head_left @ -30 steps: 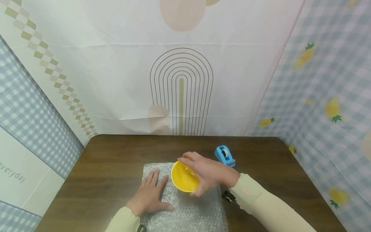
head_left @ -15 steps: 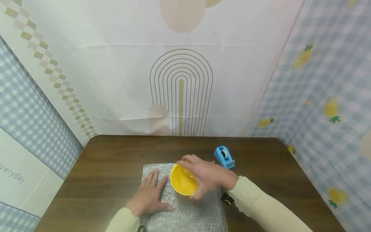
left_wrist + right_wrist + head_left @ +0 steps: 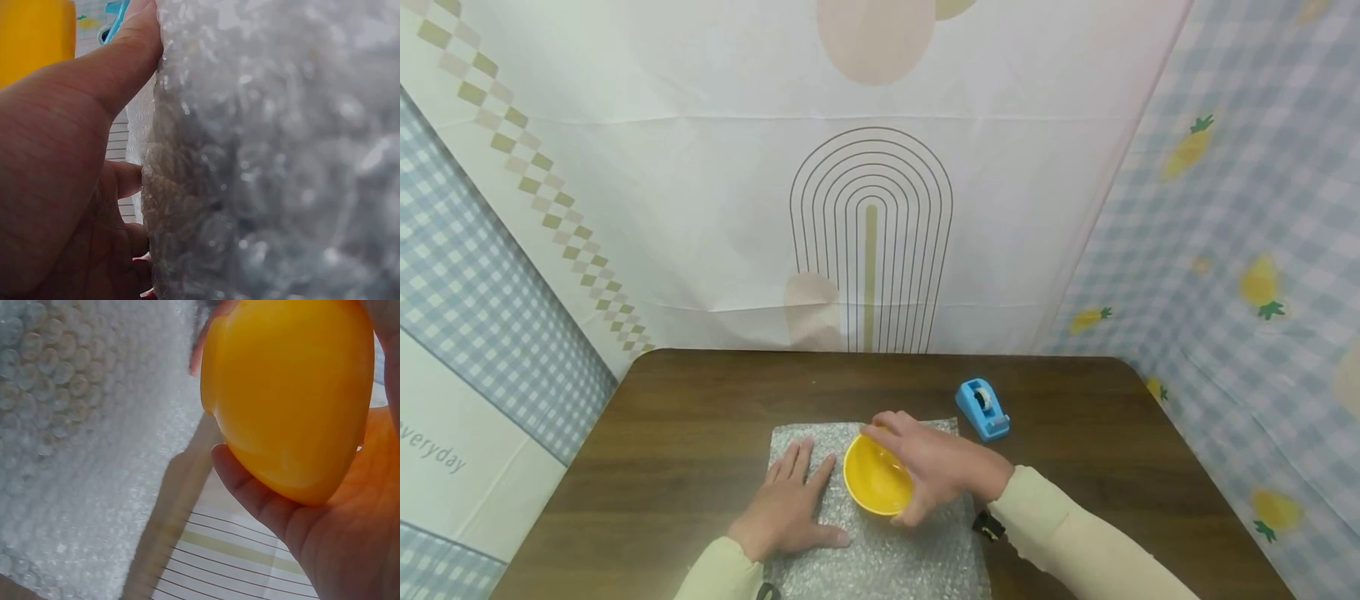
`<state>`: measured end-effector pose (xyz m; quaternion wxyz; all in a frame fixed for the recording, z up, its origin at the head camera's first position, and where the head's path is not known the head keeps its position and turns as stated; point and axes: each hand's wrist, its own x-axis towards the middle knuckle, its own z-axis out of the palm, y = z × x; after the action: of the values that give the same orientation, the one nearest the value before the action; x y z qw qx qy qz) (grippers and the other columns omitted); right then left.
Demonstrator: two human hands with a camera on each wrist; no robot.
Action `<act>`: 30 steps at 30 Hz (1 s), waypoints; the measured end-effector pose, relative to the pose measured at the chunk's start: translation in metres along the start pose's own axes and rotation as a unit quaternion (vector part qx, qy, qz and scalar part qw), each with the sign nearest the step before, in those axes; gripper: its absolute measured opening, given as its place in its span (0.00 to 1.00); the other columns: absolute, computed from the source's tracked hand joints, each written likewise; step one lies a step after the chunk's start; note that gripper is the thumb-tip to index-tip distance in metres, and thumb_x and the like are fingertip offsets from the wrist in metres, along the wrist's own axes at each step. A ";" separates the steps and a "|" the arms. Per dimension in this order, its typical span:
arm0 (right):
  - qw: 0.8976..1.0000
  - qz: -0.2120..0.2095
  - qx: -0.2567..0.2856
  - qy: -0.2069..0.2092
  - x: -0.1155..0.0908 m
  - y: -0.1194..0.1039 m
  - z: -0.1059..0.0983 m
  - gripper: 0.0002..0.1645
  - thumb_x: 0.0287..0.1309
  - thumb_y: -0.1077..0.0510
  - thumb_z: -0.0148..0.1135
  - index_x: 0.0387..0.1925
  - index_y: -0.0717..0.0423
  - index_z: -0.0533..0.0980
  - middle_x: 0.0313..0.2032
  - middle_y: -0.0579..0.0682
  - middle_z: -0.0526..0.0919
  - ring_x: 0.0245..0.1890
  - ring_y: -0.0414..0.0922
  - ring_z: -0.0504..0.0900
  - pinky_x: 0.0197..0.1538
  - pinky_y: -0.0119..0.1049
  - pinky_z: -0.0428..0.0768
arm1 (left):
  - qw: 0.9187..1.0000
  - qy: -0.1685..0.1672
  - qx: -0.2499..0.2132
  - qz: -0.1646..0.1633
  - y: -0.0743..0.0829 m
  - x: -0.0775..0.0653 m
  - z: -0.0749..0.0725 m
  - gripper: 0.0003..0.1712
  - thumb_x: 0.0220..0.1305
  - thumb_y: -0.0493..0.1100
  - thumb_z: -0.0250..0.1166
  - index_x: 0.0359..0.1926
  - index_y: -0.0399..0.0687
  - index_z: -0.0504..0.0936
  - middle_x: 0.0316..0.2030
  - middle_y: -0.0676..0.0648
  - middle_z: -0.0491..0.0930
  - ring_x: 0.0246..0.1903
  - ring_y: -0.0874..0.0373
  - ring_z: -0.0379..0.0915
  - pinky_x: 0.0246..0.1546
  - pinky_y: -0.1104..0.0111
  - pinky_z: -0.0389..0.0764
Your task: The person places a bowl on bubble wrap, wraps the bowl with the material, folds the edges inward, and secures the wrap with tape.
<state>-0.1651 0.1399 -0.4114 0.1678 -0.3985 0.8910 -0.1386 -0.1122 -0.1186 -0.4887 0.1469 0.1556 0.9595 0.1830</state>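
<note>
Yellow bowl (image 3: 877, 479) is sitting in the grasp of the right hand (image 3: 936, 465), fingers and thumb gripping its sides, over the bubble wrap (image 3: 887, 560). Left hand (image 3: 784, 510) is resting on the wrap left of the bowl, fingers spreading, gripping nothing. Blue tape dispenser (image 3: 983, 410) is standing on the tabletop (image 3: 700, 417) just beside the wrap's far right corner.

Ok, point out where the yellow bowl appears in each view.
Head: yellow bowl, below centre, in the right hand.
Left wrist: yellow bowl, top left corner, cut off by the frame.
Right wrist: yellow bowl, upper right, seen from outside.
Shared landmark: bubble wrap, visible in all three.
</note>
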 end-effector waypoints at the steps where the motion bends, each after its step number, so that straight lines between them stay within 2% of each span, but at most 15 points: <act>1: 1.000 0.000 -0.001 0.000 0.000 0.001 0.002 0.69 0.35 0.35 0.78 0.80 0.41 0.58 0.75 0.48 0.64 0.59 0.42 0.73 0.57 0.37 0.85 | 1.000 0.000 0.001 0.000 0.000 0.000 0.000 0.67 0.48 0.78 0.73 0.80 0.49 0.61 0.82 0.30 0.44 0.82 0.30 0.40 0.79 0.35 0.51; 10: 1.000 -0.007 -0.009 -0.005 0.003 0.005 0.015 0.69 0.35 0.34 0.78 0.79 0.46 0.58 0.75 0.49 0.63 0.61 0.43 0.72 0.55 0.37 0.85 | 1.000 0.002 -0.001 0.001 0.000 -0.001 0.000 0.67 0.48 0.77 0.73 0.80 0.48 0.61 0.82 0.30 0.44 0.82 0.29 0.40 0.79 0.35 0.51; 16: 1.000 -0.005 -0.011 -0.012 0.004 0.006 0.024 0.70 0.35 0.34 0.78 0.79 0.47 0.58 0.76 0.51 0.62 0.65 0.45 0.72 0.59 0.44 0.86 | 1.000 0.000 0.003 0.001 0.001 0.000 -0.001 0.67 0.48 0.77 0.73 0.80 0.48 0.61 0.82 0.30 0.44 0.82 0.30 0.40 0.79 0.35 0.51; 21: 1.000 -0.014 -0.012 -0.010 0.004 0.006 0.029 0.69 0.36 0.35 0.79 0.79 0.48 0.59 0.75 0.50 0.63 0.65 0.45 0.71 0.62 0.43 0.84 | 1.000 0.001 0.012 0.002 0.001 0.001 0.000 0.67 0.48 0.78 0.73 0.80 0.49 0.61 0.82 0.30 0.45 0.82 0.29 0.41 0.79 0.36 0.52; 30: 1.000 -0.018 -0.008 -0.012 0.003 0.006 0.031 0.69 0.35 0.35 0.78 0.79 0.48 0.58 0.76 0.50 0.62 0.67 0.46 0.70 0.65 0.48 0.83 | 1.000 0.006 0.014 0.003 0.001 -0.001 0.001 0.67 0.47 0.78 0.73 0.80 0.48 0.62 0.82 0.29 0.45 0.81 0.29 0.41 0.79 0.36 0.53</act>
<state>-0.1584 0.1383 -0.4428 0.1724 -0.4173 0.8828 -0.1298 -0.1111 -0.1177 -0.4889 0.1383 0.1592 0.9625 0.1705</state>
